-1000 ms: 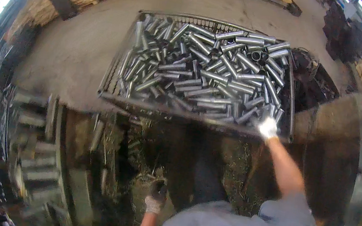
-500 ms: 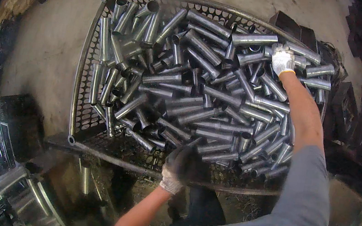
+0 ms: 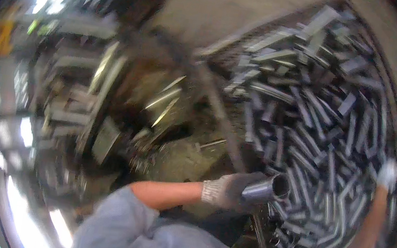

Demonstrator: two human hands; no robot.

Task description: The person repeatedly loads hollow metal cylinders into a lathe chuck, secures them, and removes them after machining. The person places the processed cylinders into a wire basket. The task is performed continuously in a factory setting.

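A short shiny metal tube [image 3: 264, 191] is gripped in my left hand [image 3: 232, 189], which wears a dark-palmed work glove with a pale cuff. The tube's open end points to the right, over the near edge of a mesh-sided metal crate [image 3: 219, 104]. Loose metal tubes [image 3: 308, 134] lie heaped in the crate at all angles. My right hand [image 3: 387, 173], in a white glove, reaches to the pile at the crate's right side. Motion smears its fingers, so what they hold cannot be made out.
Left of the crate lies a cluttered work area with a metal frame [image 3: 103, 95] and bright bars [image 3: 164, 99], all blurred. A yellow thing [image 3: 1, 38] stands at the far left. Concrete floor [image 3: 200, 2] stretches behind the crate.
The view has swung left, so the crate now sits at the right. My left hand has come up from the crate's near edge, and a tube now shows in it.
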